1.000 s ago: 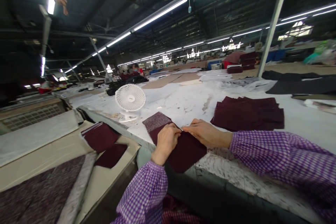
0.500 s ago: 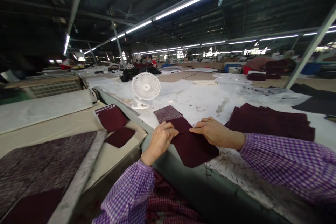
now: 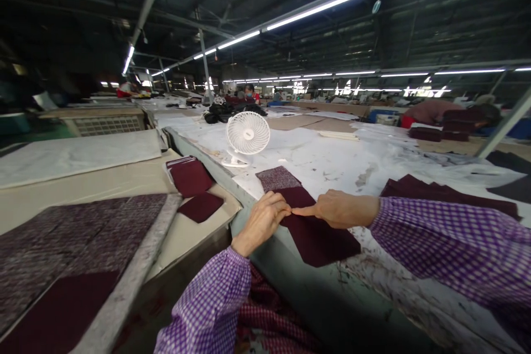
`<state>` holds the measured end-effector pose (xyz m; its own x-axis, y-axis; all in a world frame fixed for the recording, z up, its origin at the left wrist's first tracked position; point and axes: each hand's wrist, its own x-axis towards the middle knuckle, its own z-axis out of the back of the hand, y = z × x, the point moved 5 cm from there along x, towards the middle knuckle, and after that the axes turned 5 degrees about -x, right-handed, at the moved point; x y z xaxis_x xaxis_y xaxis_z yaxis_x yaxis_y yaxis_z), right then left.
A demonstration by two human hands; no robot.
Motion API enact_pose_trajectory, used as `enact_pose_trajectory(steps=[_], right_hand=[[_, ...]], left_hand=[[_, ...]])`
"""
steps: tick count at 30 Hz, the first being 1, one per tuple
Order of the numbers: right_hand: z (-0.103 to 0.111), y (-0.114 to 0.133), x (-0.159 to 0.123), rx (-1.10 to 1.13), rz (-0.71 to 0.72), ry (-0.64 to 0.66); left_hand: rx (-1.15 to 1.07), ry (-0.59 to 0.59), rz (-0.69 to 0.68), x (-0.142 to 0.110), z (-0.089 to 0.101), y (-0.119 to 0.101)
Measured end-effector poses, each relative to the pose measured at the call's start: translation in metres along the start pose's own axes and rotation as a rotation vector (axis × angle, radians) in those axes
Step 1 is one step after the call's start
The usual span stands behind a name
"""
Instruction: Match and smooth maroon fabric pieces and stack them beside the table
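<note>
A maroon fabric piece (image 3: pixel 321 240) lies at the edge of the white-covered table, its lower end hanging slightly over. Its upper part (image 3: pixel 296 196) meets a speckled maroon-grey cloth piece (image 3: pixel 279 178) behind. My left hand (image 3: pixel 264 220) pinches the maroon fabric along the crosswise line between its parts, thumb and fingers together. From the right, my right hand (image 3: pixel 341 209) meets it with the index finger stretched along that line, its tip almost touching the left fingertips. The other right fingers are curled against the cloth; the thumb is hidden.
A white fan (image 3: pixel 248 134) stands behind the cloth. To the right lies a maroon fabric stack (image 3: pixel 440 193). On the left table are a small maroon stack (image 3: pixel 191 177), a single piece (image 3: pixel 201 207) and a speckled panel (image 3: pixel 83 232). Several people are farther back.
My right hand has slid left along the line in the fabric, up to my left fingertips, and its fingers have curled more. The view has turned slightly left.
</note>
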<state>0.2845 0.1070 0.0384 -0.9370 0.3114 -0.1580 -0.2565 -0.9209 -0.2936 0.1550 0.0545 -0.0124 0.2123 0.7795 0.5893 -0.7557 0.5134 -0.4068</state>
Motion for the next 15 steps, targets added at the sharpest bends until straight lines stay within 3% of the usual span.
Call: enact_pose_trajectory(steps=[9,12,15], right_hand=[[-0.004,0.007,0.006,-0.119,0.051,0.121],[-0.009,0.011,0.006,-0.138,0.027,0.042],[-0.016,0.002,0.0,-0.114,-0.083,-0.054]], left_hand=[[-0.335,-0.062,0.096,-0.007,0.008,0.023],[-0.329,-0.09,0.152,-0.009,0.01,0.023],[-0.251,-0.103,0.18,-0.012,0.011,0.016]])
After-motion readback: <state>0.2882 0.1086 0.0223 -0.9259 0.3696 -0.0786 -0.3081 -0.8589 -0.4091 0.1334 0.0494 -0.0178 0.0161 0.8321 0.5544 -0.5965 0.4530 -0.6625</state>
